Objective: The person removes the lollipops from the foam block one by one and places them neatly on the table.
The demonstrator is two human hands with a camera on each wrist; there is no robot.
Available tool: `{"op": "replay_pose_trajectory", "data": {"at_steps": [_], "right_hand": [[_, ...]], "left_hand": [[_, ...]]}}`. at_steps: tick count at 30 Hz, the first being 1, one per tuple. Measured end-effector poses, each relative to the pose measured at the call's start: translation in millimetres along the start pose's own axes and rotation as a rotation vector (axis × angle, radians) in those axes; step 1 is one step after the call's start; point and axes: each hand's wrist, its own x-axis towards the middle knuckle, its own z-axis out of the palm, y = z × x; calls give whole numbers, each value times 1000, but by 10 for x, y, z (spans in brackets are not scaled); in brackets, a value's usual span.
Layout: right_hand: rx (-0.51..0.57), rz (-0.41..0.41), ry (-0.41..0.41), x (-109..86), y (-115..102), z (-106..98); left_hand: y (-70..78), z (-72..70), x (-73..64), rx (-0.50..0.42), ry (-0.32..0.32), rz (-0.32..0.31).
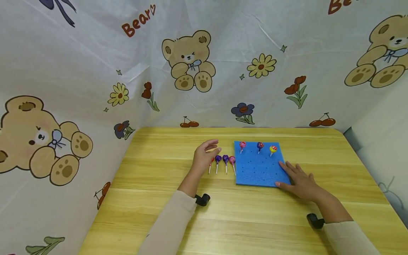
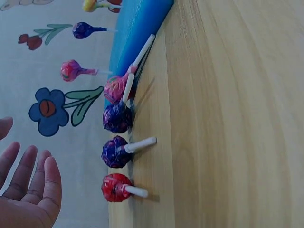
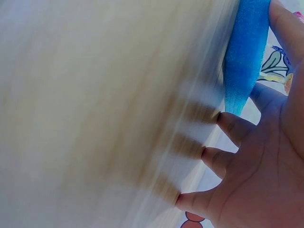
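Observation:
A blue foam board [image 1: 258,171] dotted with small holes lies on the table. Along its back part stand a pink lollipop [image 1: 242,145], a dark blue lollipop [image 1: 260,145] and a yellow lollipop [image 1: 273,149], sticks down in the foam. My right hand [image 1: 301,182] rests at the board's right edge, fingers spread, thumb at the front corner. Left of the board lie a red lollipop [image 2: 116,187], two purple lollipops [image 2: 115,152] and another pink lollipop [image 2: 117,88], sticks toward me. My left hand [image 1: 204,156], empty with relaxed fingers, is beside the red one, partly covering it in the head view.
The wooden table [image 1: 248,216] carries all of this. Behind it and to the left hangs a white cloth [image 1: 223,74] printed with bears and flowers. A black wrist camera [image 1: 202,200] sits on the left wrist, another camera [image 1: 315,221] on the right.

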Motion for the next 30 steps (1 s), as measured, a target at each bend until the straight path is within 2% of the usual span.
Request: {"op": "replay_pose_trajectory", "data": {"at_steps": [17,25,30], "right_hand": [[-5,4,3,2,3,8],[-3,6,0,13,31,21],[1,12,-5,18,40,28]], "left_hand": [[47,414,146,36,-51,50],[51,574,213,101,-86,6],[29,679,247,150,-92,3]]}}
